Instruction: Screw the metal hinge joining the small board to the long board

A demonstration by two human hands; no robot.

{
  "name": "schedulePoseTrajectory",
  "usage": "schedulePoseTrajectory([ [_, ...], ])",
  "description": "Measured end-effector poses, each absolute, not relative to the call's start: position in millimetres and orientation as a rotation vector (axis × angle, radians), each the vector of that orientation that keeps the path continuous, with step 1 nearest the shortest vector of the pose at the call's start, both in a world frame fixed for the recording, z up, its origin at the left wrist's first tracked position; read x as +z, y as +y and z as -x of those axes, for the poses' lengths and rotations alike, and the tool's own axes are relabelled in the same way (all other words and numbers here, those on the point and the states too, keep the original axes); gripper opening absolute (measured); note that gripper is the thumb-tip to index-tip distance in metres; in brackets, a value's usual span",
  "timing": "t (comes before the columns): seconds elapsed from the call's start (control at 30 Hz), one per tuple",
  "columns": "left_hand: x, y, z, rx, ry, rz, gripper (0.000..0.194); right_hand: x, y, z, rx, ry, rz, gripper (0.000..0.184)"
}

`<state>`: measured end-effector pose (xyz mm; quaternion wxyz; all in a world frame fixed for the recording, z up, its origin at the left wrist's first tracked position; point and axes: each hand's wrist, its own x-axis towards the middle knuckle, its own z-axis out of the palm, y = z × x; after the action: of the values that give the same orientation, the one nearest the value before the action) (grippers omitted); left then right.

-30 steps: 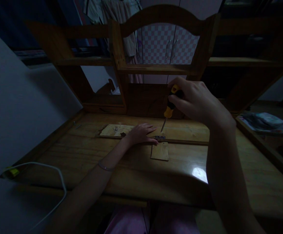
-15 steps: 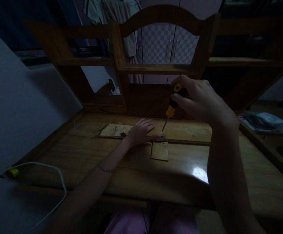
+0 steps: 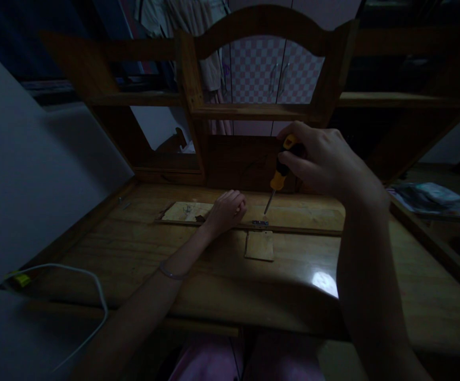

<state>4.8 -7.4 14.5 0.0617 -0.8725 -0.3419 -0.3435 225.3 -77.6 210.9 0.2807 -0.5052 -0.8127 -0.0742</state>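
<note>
In my right hand (image 3: 313, 156) is a yellow-and-black screwdriver (image 3: 279, 172), gripped by its handle and tilted, with the shaft pointing down. Its tip is close to a long wooden board (image 3: 305, 217) lying on the desk; contact is unclear. A small metal hinge (image 3: 260, 223) sits at the board's near edge, just below the tip. My left hand (image 3: 227, 207) rests on the board left of the hinge, fingers curled in; whatever they may hold is hidden. A small square wood piece (image 3: 259, 245) lies against the board's near side, below the hinge.
The wooden desk (image 3: 135, 254) has a shelf unit (image 3: 249, 112) along its back. A white cable (image 3: 95, 280) loops over the left front edge near a yellow object (image 3: 21, 279). Small metal pieces (image 3: 124, 202) lie at the back left. Plastic-wrapped items (image 3: 432, 196) are at the right.
My left hand has drawn its outstretched fingers in and pulled slightly left, uncovering the hinge. The right hand and screwdriver have stayed almost still.
</note>
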Motion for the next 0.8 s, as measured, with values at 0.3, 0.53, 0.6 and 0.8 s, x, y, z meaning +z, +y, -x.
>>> schedulePoseTrajectory([
  [0.3, 6, -4, -3, -0.891, -1.110, 2.669, 0.012, 213, -81, -223, -0.228, -2.192, 1.343, 0.037],
  [0.53, 3, -6, -11, -1.007, -1.294, 2.543, 0.013, 223, -108, -214, -0.378, -2.028, 1.241, 0.053],
  [0.6, 4, -6, -13, -1.036, -1.354, 2.502, 0.014, 228, -120, -210, -0.420, -1.995, 1.189, 0.054],
  [0.8, 6, -8, -12, -1.042, -1.418, 2.509, 0.015, 234, -164, -203, -0.648, -1.959, 1.140, 0.048],
])
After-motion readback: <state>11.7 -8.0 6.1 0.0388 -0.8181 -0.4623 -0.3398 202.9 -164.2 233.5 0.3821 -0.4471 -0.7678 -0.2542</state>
